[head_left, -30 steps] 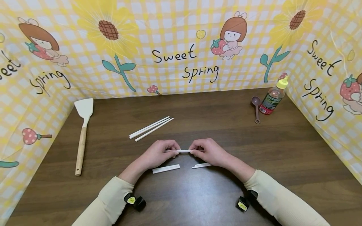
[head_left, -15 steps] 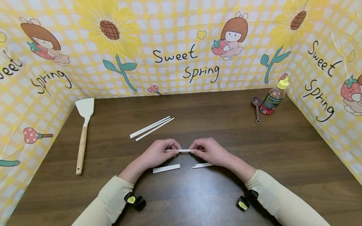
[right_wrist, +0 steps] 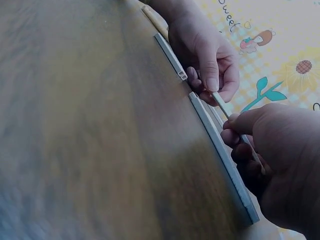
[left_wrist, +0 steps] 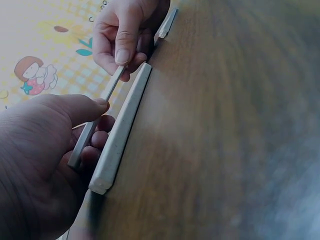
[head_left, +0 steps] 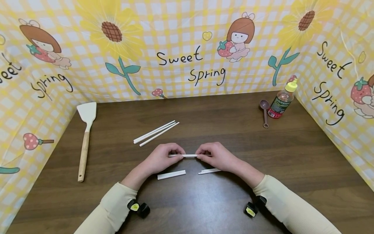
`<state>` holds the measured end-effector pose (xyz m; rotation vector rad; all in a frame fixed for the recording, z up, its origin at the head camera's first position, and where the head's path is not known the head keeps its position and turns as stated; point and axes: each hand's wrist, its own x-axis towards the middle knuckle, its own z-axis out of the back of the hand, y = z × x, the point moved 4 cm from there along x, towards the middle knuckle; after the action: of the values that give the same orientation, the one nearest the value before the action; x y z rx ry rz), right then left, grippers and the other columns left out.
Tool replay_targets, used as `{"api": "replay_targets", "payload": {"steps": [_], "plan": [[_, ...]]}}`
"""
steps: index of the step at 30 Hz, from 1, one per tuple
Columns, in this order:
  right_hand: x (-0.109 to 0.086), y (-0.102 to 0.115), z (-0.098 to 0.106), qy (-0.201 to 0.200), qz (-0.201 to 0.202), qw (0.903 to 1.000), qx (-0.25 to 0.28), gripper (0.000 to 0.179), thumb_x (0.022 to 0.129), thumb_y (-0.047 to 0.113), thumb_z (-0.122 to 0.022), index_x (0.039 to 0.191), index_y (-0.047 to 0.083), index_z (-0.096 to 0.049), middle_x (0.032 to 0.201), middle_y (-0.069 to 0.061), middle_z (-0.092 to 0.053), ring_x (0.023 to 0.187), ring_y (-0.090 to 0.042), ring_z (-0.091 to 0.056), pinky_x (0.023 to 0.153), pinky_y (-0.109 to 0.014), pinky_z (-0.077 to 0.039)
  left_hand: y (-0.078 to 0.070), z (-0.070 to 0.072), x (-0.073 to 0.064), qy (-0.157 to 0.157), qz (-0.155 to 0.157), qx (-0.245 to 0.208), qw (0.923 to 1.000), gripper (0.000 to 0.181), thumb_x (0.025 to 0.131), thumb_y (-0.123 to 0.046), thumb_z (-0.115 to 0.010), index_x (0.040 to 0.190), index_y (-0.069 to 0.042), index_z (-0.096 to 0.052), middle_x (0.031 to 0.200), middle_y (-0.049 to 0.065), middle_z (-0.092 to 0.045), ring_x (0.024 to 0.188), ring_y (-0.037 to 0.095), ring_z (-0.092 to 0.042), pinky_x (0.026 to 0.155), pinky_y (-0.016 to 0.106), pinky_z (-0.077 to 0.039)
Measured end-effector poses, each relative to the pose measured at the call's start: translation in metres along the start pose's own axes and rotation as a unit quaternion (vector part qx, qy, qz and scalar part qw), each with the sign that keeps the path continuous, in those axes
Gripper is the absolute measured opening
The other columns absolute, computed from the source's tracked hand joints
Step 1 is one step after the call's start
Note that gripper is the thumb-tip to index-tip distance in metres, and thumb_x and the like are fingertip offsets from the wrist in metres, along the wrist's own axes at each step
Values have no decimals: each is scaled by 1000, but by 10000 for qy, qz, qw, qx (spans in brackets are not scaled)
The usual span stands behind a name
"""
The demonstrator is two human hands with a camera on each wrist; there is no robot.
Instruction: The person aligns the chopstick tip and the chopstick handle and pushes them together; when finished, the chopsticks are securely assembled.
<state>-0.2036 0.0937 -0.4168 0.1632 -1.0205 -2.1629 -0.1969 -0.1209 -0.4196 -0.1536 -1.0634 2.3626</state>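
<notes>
A thin white chopstick (head_left: 190,155) is held level between both hands above the table. My left hand (head_left: 163,157) pinches its left part with thumb and curled fingers, and its square end pokes out under the palm in the left wrist view. The right hand (head_left: 215,157) pinches the other part, close to the left fingertips; its far end lies mostly behind the fingers. Short white stick pieces (head_left: 171,175) lie side by side just below the left hand. Below the right hand lie similar pieces (right_wrist: 220,150), partly covered in the head view.
Longer white chopsticks (head_left: 154,131) lie slanted behind the left hand. A white spatula (head_left: 84,146) with a wooden handle is at the far left. At the back right, a brown measuring spoon (head_left: 265,112) lies beside a yellow-capped bottle (head_left: 281,103). Patterned cloth (head_left: 178,78) encloses the table.
Both hands keep their pinch on the chopstick. The left hand has shifted very slightly left, so a little more of the stick shows between the hands.
</notes>
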Motion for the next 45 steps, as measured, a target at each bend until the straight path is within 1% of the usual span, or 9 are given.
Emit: {"api": "replay_targets", "payload": {"steps": [9,13,17,21,25,32,34,37,45], "plan": [[1,-2,1,-78,66,9999,-87,4,96,12,-70,97,12,-74,83,9,-68,75,-3,-59,71,-26,-50,-1,3,0,-217,-183,108,9995,5,93,-11,-74,95,-15,-75,90,-11,-67,84,7,-62,79,31,-51],[1,-3,3,-327,55,9991,-273,4,95,10,-72,96,12,-75,85,9,-69,78,-4,-61,74,-27,-52,-1,4,0,-443,-232,219,9985,7,91,-9,-76,93,-15,-75,89,-10,-68,83,7,-62,77,31,-52],[0,-5,8,-681,119,9966,-456,5,93,8,-73,95,12,-75,89,8,-67,84,-8,-61,78,-30,-51,0,7,0,-681,-180,266,9972,8,89,-6,-77,92,-14,-76,89,-8,-69,82,9,-62,76,31,-52],[-1,-7,12,-1025,123,9936,-463,6,92,7,-73,96,11,-74,95,5,-64,89,-11,-60,81,-32,-51,2,10,0,-882,-76,435,9951,6,90,-7,-76,94,-12,-76,91,-6,-69,85,12,-64,79,35,-52],[-1,-9,16,-1336,61,9904,-363,4,94,8,-72,97,10,-74,100,3,-63,93,-14,-61,83,-35,-51,4,14,-1,-1137,54,735,9908,5,91,-8,-76,95,-10,-76,93,-2,-70,90,18,-67,84,40,-52],[-4,-11,23,-2005,-54,9787,-433,7,91,4,-73,91,11,-73,99,0,-65,99,-19,-59,89,-37,-47,11,23,-2,-1506,380,951,9833,4,90,-7,-75,94,-7,-76,90,2,-72,88,21,-67,82,41,-51],[-4,-11,23,-2056,-76,9780,-335,8,90,3,-73,89,11,-73,98,1,-65,98,-17,-60,88,-37,-47,15,26,-2,-1591,469,999,9811,4,89,-7,-75,94,-7,-76,90,3,-72,87,22,-67,82,41,-50],[-3,-11,22,-1980,-121,9798,-244,7,90,4,-73,89,11,-73,98,2,-64,95,-15,-61,86,-35,-48,19,30,-3,-1745,625,1083,9767,5,89,-7,-75,94,-7,-76,90,4,-72,87,23,-67,82,42,-50],[-3,-12,20,-1930,-130,9809,-181,7,90,3,-73,88,9,-72,97,1,-64,91,-14,-61,83,-35,-50,29,40,-5,-2163,969,1199,9641,4,87,-6,-74,91,-5,-76,85,6,-72,81,25,-66,79,44,-49]]}}
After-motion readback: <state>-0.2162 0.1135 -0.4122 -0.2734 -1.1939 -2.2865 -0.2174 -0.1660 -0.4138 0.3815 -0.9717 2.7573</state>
